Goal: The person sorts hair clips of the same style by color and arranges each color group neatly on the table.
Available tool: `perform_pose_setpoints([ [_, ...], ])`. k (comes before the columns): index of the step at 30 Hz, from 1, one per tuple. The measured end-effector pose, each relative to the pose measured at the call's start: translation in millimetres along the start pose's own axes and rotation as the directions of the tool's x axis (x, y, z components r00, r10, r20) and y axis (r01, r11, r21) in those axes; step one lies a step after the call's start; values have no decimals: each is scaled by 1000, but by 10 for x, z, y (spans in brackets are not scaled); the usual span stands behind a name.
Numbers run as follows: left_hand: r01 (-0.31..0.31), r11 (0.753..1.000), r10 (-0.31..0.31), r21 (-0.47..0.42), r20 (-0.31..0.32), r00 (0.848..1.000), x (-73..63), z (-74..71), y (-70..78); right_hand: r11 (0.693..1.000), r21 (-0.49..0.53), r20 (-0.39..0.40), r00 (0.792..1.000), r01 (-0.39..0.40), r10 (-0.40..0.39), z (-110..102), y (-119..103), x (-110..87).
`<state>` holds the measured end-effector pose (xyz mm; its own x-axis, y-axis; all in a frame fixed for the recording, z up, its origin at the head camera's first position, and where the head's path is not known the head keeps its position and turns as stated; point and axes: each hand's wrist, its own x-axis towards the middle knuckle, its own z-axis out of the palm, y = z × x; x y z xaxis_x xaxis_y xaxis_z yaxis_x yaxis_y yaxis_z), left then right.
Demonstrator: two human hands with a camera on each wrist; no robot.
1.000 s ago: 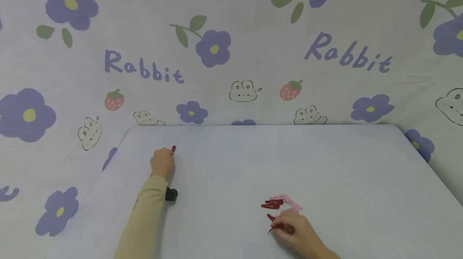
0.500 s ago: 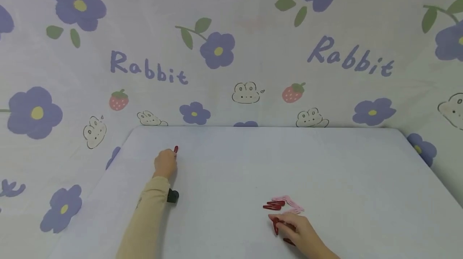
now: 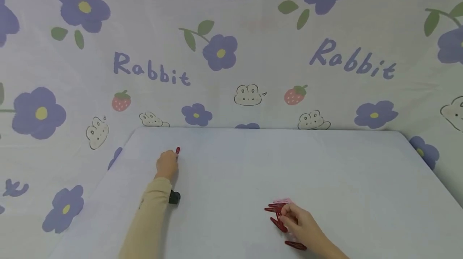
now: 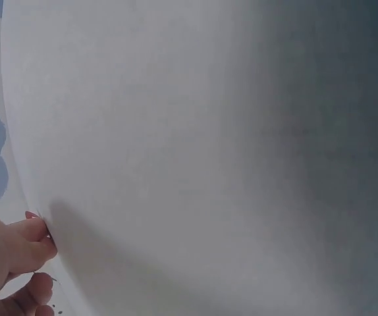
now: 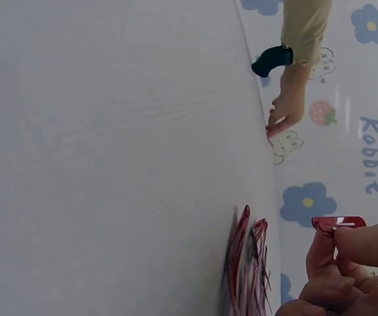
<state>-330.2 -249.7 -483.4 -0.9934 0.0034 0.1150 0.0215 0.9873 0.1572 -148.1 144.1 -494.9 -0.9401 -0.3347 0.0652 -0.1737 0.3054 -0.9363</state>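
In the head view my left hand (image 3: 167, 165) is at the far left of the white table, its fingers pinching a red snap hair clip (image 3: 178, 150). Only a small red tip (image 4: 31, 214) of that clip shows past the fingers in the left wrist view. My right hand (image 3: 303, 223), front right of the middle, pinches another red hair clip (image 5: 347, 222) between thumb and forefinger, raised over the pile in the right wrist view. Below and beside it lie several red hair clips (image 3: 278, 224) and pink hair clips (image 3: 282, 200), partly hidden by the hand. One red clip (image 3: 295, 245) lies nearer the front.
The white table (image 3: 231, 162) reaches back to a cloth backdrop (image 3: 260, 42) printed with flowers, rabbits and strawberries. A dark wrist camera (image 3: 175, 197) is strapped at the left sleeve (image 3: 148, 215).
My right hand has lifted a red hair clip off the front of the pile and moved slightly up and back, uncovering a red clip near the front. The left hand stays put with its clip.
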Motion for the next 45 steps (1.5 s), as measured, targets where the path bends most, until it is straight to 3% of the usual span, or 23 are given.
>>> perform_pose_setpoints([
  [4,-18,1000,17,-13,-30,999,-29,19,-1,999,15,97,994,50,-51,-68,-76,59],
  [9,6,999,-6,-37,-27,1000,-16,87,-31,987,-76,132,983,142,-131,-136,-165,223],
  [14,20,999,-20,-29,7,1000,15,112,-39,982,-133,152,982,133,-113,-155,-304,424],
  [20,11,1000,-11,-4,27,1000,11,86,15,995,-75,193,980,62,-47,-201,-395,630],
  [24,1,1000,-1,10,15,1000,5,117,33,992,-113,146,988,57,-40,-228,-389,779],
  [28,-24,999,24,24,26,999,-8,172,52,979,-178,111,990,102,-83,-213,-372,897],
  [33,-36,999,37,-36,27,999,-22,186,47,970,-218,21,994,112,-110,-162,-420,1057],
  [40,-10,991,16,-130,48,999,-16,165,-77,993,-110,-92,995,-33,22,-15,-523,1266],
  [45,-11,993,18,-118,56,998,-24,162,-198,998,-23,-97,994,-57,55,204,-558,1416],
])
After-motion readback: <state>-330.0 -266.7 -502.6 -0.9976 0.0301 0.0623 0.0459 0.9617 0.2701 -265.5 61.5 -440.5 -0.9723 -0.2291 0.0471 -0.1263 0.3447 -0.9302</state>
